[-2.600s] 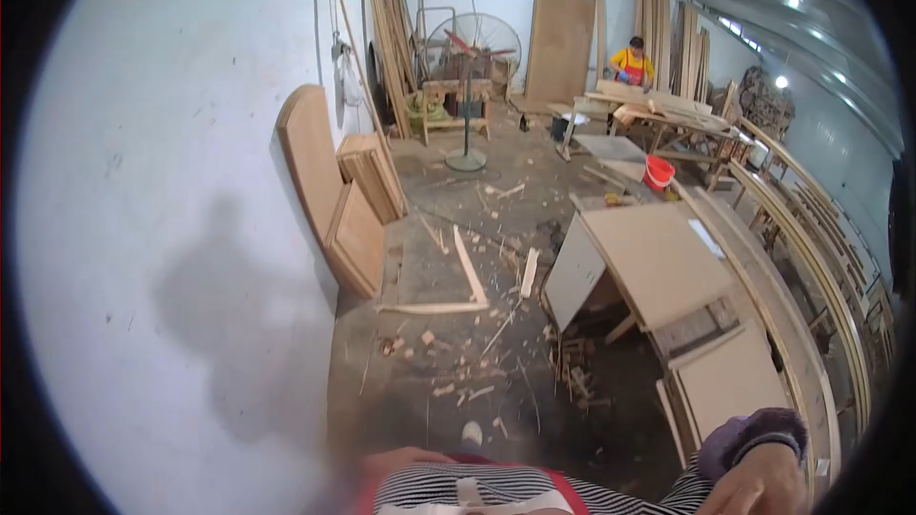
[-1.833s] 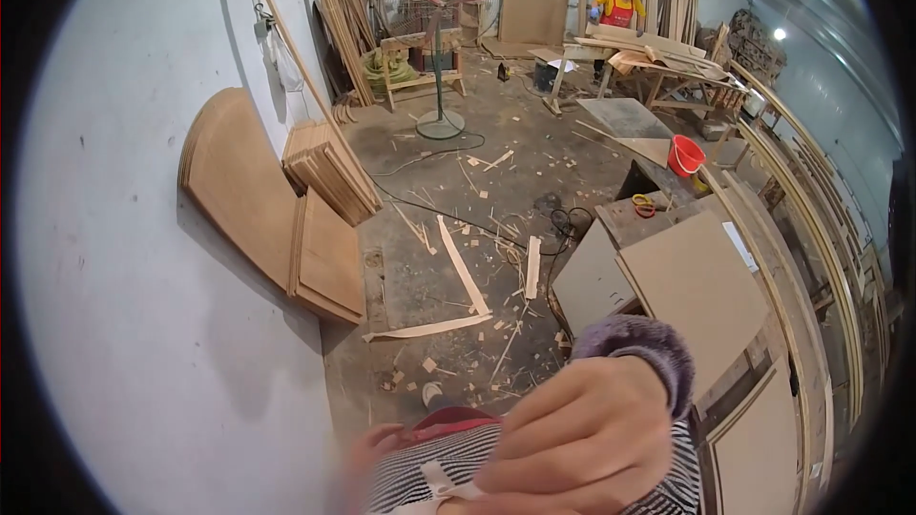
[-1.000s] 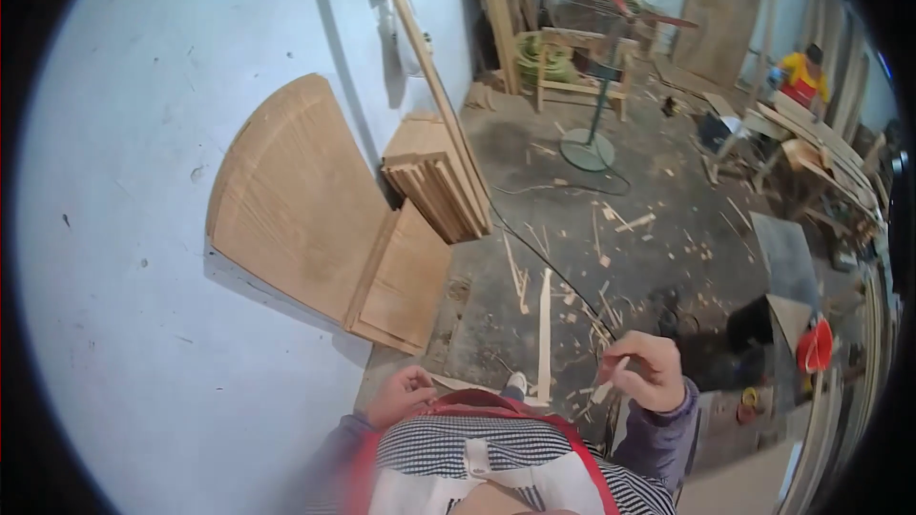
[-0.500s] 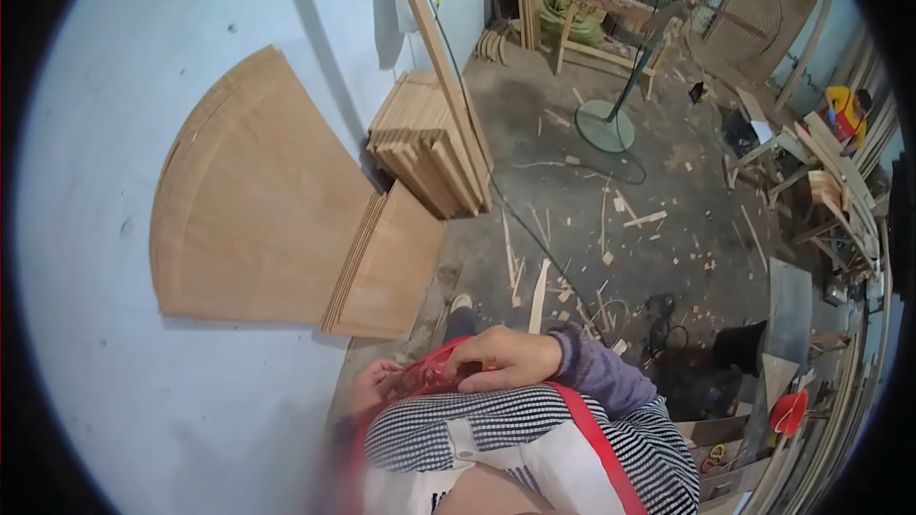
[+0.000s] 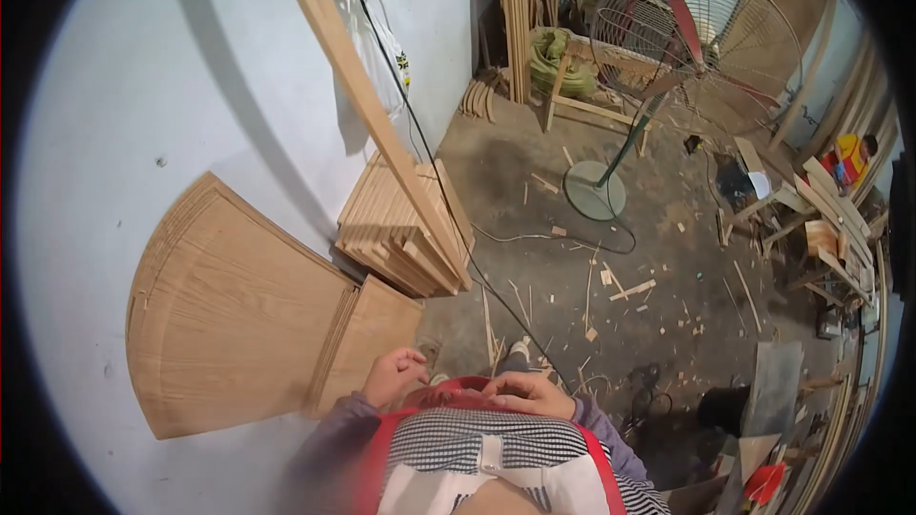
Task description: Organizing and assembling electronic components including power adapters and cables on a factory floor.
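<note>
My left hand (image 5: 393, 375) is just left of my waist, its fingers loosely bent and nothing visible in them; it is apart from the cloth. The red apron (image 5: 468, 385) bulges out in front of my belly, over a black-and-white checked top. My right hand (image 5: 536, 394) lies against the apron's front, thumb and bent fingers closed at its red fabric. What may be inside the fold is hidden.
Fan-shaped wooden panels (image 5: 239, 315) lean on the white wall at left, beside a stack of boards (image 5: 405, 238) and an upright batten (image 5: 358, 100). A standing fan (image 5: 596, 189) and wood scraps occupy the floor. A person (image 5: 847, 162) works far right.
My left hand has come away from the red apron and moved outward. The right hand stays at the apron. My view has tilted up, showing more of the fan.
</note>
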The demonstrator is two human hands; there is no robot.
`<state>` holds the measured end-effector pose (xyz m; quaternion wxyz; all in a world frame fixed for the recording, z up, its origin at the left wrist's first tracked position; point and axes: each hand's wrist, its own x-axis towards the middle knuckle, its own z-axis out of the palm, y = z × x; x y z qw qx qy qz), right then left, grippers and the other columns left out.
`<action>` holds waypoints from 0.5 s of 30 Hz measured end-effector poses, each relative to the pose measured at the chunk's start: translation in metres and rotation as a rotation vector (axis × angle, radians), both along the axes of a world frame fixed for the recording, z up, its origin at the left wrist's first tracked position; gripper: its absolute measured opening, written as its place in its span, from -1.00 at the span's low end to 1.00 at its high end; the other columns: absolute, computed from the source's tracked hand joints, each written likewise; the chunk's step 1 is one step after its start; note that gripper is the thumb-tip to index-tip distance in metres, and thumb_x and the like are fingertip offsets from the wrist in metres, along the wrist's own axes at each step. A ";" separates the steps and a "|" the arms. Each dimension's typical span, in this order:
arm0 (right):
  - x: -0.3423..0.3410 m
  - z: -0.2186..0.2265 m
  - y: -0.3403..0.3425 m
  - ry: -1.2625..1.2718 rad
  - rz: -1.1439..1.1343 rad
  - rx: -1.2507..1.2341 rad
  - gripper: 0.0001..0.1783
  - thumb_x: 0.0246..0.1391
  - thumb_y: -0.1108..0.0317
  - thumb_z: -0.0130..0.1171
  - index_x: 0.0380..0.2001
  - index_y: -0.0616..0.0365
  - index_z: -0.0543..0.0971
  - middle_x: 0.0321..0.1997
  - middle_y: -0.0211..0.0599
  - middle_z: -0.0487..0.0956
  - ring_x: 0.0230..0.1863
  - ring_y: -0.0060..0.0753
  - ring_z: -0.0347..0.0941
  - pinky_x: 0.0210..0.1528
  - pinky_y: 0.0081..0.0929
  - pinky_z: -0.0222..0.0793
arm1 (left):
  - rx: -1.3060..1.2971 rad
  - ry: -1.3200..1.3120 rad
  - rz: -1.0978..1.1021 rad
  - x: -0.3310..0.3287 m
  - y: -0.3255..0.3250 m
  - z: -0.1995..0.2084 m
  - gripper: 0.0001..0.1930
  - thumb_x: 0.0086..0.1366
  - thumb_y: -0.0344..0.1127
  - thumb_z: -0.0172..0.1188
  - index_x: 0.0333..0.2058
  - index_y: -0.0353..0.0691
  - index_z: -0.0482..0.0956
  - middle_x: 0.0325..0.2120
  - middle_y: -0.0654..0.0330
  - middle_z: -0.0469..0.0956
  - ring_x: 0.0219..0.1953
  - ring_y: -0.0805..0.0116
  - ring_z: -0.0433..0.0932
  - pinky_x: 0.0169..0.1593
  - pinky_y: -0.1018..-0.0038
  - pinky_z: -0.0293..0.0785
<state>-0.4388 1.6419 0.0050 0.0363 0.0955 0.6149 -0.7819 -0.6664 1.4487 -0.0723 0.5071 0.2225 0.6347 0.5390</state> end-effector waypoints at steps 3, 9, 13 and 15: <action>0.002 0.001 0.074 -0.048 0.022 -0.147 -0.79 0.22 0.43 0.06 -0.13 0.29 0.50 -0.22 -0.40 0.55 -0.17 -0.62 0.42 -0.07 -0.62 0.33 | 0.014 0.017 0.007 0.019 0.068 0.003 -0.82 0.27 -0.43 0.09 -0.17 -0.38 0.46 -0.48 0.15 0.60 -0.38 0.47 0.58 -0.26 0.58 0.48; -0.021 -0.008 0.179 0.024 0.074 -0.125 -0.80 0.20 0.44 0.08 -0.13 0.29 0.51 -0.24 -0.42 0.54 -0.20 -0.65 0.42 -0.08 -0.64 0.33 | -0.013 0.213 -0.158 0.028 0.182 0.024 -0.80 0.28 -0.43 0.11 -0.14 -0.35 0.49 -0.53 0.24 0.55 -0.43 0.54 0.54 -0.40 0.62 0.43; -0.069 -0.015 0.234 0.084 0.208 -0.088 -0.79 0.20 0.45 0.07 -0.12 0.29 0.51 -0.24 -0.41 0.55 -0.20 -0.65 0.41 -0.08 -0.65 0.34 | -0.176 0.032 -0.094 -0.006 0.210 0.035 -0.74 0.32 -0.34 0.06 -0.06 -0.32 0.44 -0.46 0.21 0.56 -0.43 0.52 0.52 -0.34 0.60 0.43; -0.104 -0.024 0.258 0.121 0.276 -0.062 -0.79 0.20 0.45 0.07 -0.12 0.29 0.50 -0.24 -0.41 0.55 -0.21 -0.66 0.41 -0.08 -0.65 0.34 | -0.136 -0.002 -0.006 -0.020 0.220 0.023 -0.73 0.33 -0.33 0.06 -0.05 -0.31 0.43 -0.44 0.20 0.55 -0.42 0.52 0.51 -0.34 0.60 0.43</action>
